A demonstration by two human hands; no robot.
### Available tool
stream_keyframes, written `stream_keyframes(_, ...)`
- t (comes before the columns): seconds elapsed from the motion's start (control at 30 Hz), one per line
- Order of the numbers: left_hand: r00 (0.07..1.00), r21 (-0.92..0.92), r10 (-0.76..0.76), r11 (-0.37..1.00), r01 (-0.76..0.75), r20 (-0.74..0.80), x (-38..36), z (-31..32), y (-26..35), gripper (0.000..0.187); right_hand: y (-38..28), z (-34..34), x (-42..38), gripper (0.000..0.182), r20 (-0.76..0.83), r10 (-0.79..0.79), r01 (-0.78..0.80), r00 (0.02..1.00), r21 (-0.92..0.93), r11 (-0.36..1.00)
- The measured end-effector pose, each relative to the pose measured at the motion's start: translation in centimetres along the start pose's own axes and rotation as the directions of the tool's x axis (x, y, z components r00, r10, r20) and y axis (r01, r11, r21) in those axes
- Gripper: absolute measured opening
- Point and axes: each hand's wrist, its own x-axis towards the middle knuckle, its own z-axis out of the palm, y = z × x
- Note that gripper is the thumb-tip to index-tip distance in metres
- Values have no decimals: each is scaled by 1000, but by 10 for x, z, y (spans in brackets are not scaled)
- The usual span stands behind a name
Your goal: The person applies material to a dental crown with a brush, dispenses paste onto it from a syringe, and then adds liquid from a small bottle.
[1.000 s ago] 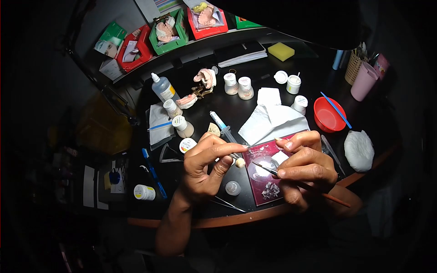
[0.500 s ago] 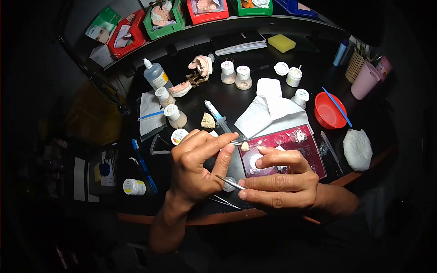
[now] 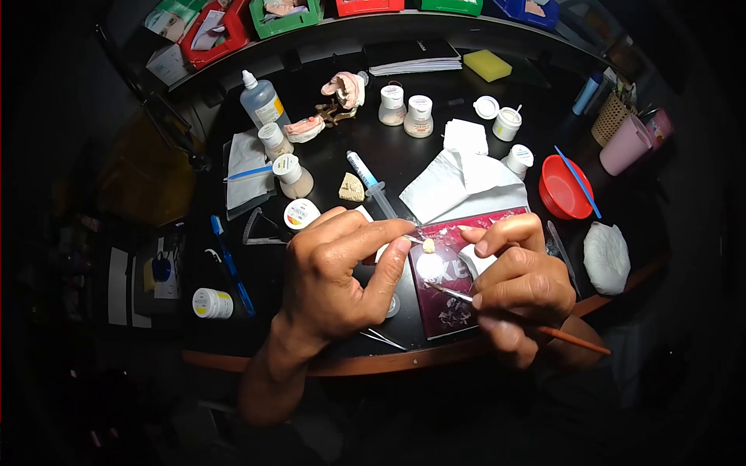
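My left hand [image 3: 330, 272] is closed, with thumb and index finger pinching a thin metal holder [image 3: 413, 238]. At the holder's tip sits a small cream-coloured dental crown [image 3: 428, 245]. My right hand [image 3: 528, 276] is closed round a fine brush with an orange-brown handle [image 3: 575, 340]. The brush's dark tip points left, below the crown and apart from it. Beneath the hands lies a dark red mixing plate [image 3: 435, 326], with white smears and flakes on it. A white piece [image 3: 475, 260] beside my right fingers is partly hidden.
White tissue [image 3: 435, 190] lies behind the plate. A red bowl [image 3: 556, 200] with a blue stick is at the right, near a white pad [image 3: 606, 258]. A syringe [image 3: 369, 182], dental models [image 3: 343, 92] and several jars surround the hands. Tweezers [image 3: 385, 339] lie near the front edge.
My right hand has moved right and turned, so the brush's handle now shows sticking out to the lower right. My left hand has shifted slightly, still gripping the holder. The camera view has shifted too.
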Motion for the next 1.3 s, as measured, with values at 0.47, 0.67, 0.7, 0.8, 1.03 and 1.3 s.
stream_keyframes(0.47, 962, 116, 196, 969, -220, 192, -2, 2, -7, 23, 9, -1, -7, 13, -103, 299, -250, 949, 335, 908)
stream_keyframes(0.67, 954, 94, 232, 963, -253, 190, -2, 0, -6, 24, 14, 1, -4, 21, -33, 131, -119, 991, 242, 963)
stream_keyframes(0.7, 953, 87, 237, 963, -257, 186, -2, 0, -6, 24, 14, 1, -4, 23, -26, 101, -92, 995, 232, 968)
stream_keyframes(0.8, 952, 69, 243, 963, -260, 187, -1, -1, -6, 24, 9, -1, -4, 27, 25, 52, -56, 998, 191, 980)
stream_keyframes(1.03, 953, 82, 247, 961, -264, 178, -1, -2, -4, 24, 6, 4, -5, 25, -25, 57, -53, 998, 137, 989)
stream_keyframes(1.3, 951, 153, 247, 949, -276, 188, -2, -4, -1, 25, 0, 9, -7, 21, -25, 57, -55, 998, 94, 994)
